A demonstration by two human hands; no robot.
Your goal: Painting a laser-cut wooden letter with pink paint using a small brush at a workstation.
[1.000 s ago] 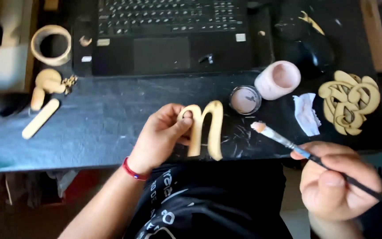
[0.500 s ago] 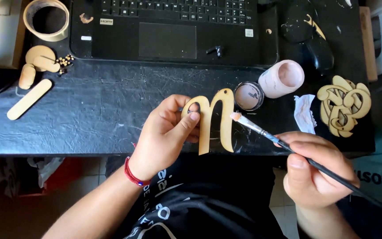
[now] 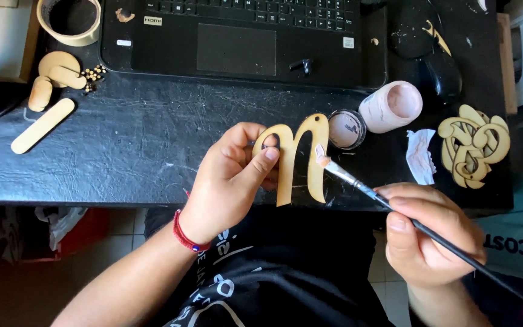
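White label (image 3: 348,42), laptop (image 3: 237,42) corner.

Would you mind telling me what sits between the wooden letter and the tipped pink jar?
In the head view, a round paint lid lies between the wooden letter and pink jar.

View, head camera: single view, worn on the person's head, looking almost straight down. Range: close, within arm's reach. Coverage: black bench (image 3: 140,145) across the upper two-thirds, its near edge crossing mid-frame; the person's lap and floor below. Laptop (image 3: 237,42) cut off by the top edge. Left hand (image 3: 228,181) near centre; right hand (image 3: 428,236) lower right. No second view.
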